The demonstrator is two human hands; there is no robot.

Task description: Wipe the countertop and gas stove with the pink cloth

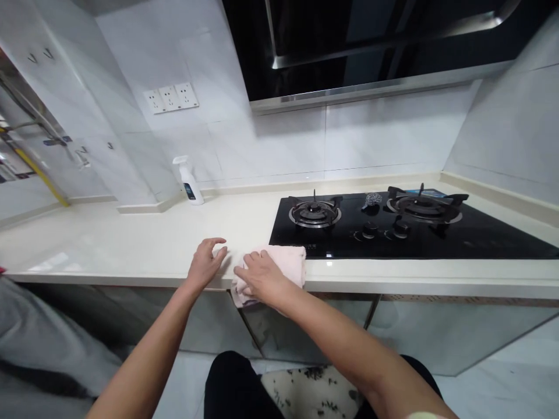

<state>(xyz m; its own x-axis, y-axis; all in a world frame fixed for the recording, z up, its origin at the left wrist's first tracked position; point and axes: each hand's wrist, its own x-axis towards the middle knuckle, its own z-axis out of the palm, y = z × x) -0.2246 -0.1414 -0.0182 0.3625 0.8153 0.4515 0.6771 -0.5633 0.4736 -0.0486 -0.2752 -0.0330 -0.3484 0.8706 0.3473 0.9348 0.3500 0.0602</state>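
Note:
A folded pale pink cloth (292,263) lies at the counter's front edge, against the lower left corner of the gas stove (349,244). Part of it hangs over the edge. My right hand (261,274) is on the cloth's left part, with its fingers curled over it. Just to the left, my left hand (207,263) hovers over the counter, holding nothing. Its thumb and fingers are apart and point toward the cloth without touching it.
A white spray bottle (191,185) stands by the back wall. On the stove, a steel wool scrubber (372,199) sits between two burners. A black range hood (371,52) hangs above. Grey fabric (48,337), seemingly someone's clothing, shows at lower left.

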